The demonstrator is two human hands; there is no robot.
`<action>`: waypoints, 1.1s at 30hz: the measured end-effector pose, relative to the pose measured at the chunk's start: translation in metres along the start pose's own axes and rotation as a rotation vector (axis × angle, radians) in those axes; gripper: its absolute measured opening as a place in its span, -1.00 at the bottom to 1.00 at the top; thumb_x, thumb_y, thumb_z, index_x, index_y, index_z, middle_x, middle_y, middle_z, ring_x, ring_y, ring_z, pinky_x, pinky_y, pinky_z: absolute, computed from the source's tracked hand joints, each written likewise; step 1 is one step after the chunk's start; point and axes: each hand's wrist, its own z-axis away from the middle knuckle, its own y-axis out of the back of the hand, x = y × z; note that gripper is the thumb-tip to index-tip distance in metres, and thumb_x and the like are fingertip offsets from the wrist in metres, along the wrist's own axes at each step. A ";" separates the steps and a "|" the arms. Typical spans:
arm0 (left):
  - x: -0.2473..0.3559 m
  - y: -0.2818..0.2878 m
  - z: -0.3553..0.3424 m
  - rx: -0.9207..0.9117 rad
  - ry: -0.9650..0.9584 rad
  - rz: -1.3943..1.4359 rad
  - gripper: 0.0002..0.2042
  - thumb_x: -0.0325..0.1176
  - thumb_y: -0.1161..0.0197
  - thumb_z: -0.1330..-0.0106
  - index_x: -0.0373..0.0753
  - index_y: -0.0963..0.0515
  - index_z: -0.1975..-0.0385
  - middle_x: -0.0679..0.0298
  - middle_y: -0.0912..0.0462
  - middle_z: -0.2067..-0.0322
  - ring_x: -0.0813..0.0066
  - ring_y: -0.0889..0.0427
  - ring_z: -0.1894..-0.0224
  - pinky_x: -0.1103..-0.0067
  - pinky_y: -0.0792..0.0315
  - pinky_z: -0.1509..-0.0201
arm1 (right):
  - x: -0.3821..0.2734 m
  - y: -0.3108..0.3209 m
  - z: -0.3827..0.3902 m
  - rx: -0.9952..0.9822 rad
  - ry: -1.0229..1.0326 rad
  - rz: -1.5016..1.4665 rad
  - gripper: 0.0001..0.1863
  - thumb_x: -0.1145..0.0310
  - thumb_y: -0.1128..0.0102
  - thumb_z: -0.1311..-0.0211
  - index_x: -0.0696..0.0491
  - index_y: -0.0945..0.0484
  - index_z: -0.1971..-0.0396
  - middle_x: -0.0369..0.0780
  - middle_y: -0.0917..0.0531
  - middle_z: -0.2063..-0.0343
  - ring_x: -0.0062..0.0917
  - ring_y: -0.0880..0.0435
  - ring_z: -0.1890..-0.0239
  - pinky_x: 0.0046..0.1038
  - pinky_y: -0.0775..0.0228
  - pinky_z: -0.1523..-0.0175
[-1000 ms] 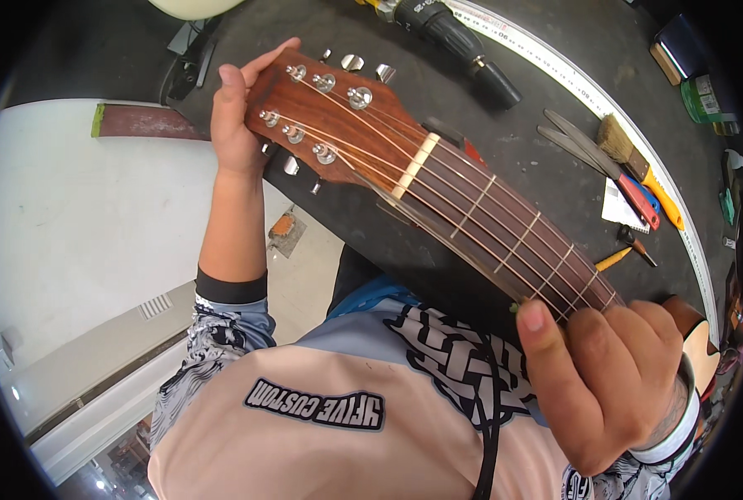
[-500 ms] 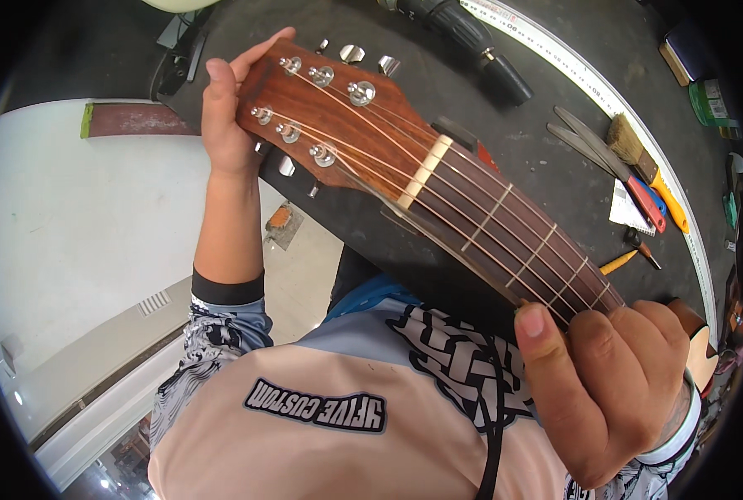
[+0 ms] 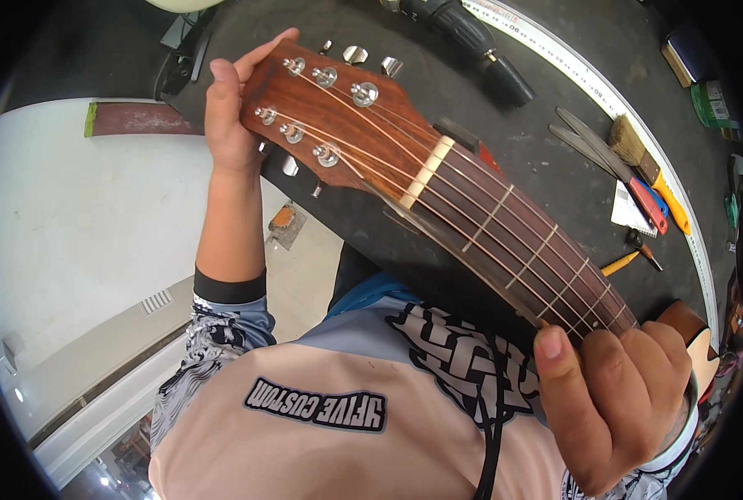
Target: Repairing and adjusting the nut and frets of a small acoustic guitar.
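My left hand (image 3: 232, 125) grips the end of a wooden guitar headstock (image 3: 365, 121), with several chrome tuning pegs (image 3: 365, 93) and strings running over a pale nut (image 3: 425, 171) onto the dark fretboard (image 3: 530, 242). At the lower right my right hand (image 3: 613, 400) is closed at the guitar neck, thumb at its near edge and curled fingers over the strings; exactly what the fingertips grip is hidden. A thin grey strip (image 3: 446, 246) runs along the near edge of the neck from the nut toward that thumb.
On the black worktop (image 3: 321, 217) lie a drill-like tool (image 3: 463, 37), red-handled files (image 3: 613, 167), a brush (image 3: 663, 187), a small hammer (image 3: 642, 250) and a long white ruler (image 3: 575, 67). Another guitar body (image 3: 684, 325) sits at right, a white board (image 3: 80, 200) at left.
My right hand has moved slightly down and to the right along the neck. The headstock and my left hand have shifted a little toward the left, with the grip unchanged.
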 end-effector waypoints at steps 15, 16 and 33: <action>0.001 0.001 0.003 0.015 0.004 -0.006 -0.16 0.26 0.44 -0.59 -0.52 -0.40 -0.27 -0.11 -0.45 -0.32 -0.03 -0.61 -0.21 0.17 -0.53 -0.29 | 0.023 -0.003 -0.006 -0.022 0.238 -0.143 -0.62 0.60 -0.26 -0.16 0.36 -0.64 0.00 -0.15 -0.55 0.56 -0.54 -0.44 0.68 -0.53 -0.25 0.63; 0.001 0.000 0.006 0.017 0.009 -0.012 -0.16 0.26 0.44 -0.59 -0.52 -0.40 -0.27 -0.11 -0.45 -0.32 -0.03 -0.61 -0.21 0.17 -0.53 -0.29 | 0.026 -0.008 -0.010 -0.008 0.281 -0.119 -0.61 0.61 -0.26 -0.15 0.36 -0.64 -0.01 -0.17 -0.53 0.57 -0.55 -0.42 0.68 -0.54 -0.24 0.64; 0.000 0.001 0.001 0.006 0.000 0.001 -0.15 0.27 0.42 -0.58 -0.51 -0.41 -0.27 -0.10 -0.53 -0.25 0.05 -0.63 -0.19 0.22 -0.53 -0.29 | 0.013 0.000 0.003 0.008 0.135 -0.045 -0.53 0.58 -0.29 -0.04 0.29 -0.61 -0.04 -0.19 -0.50 0.58 -0.50 -0.40 0.60 -0.45 -0.23 0.51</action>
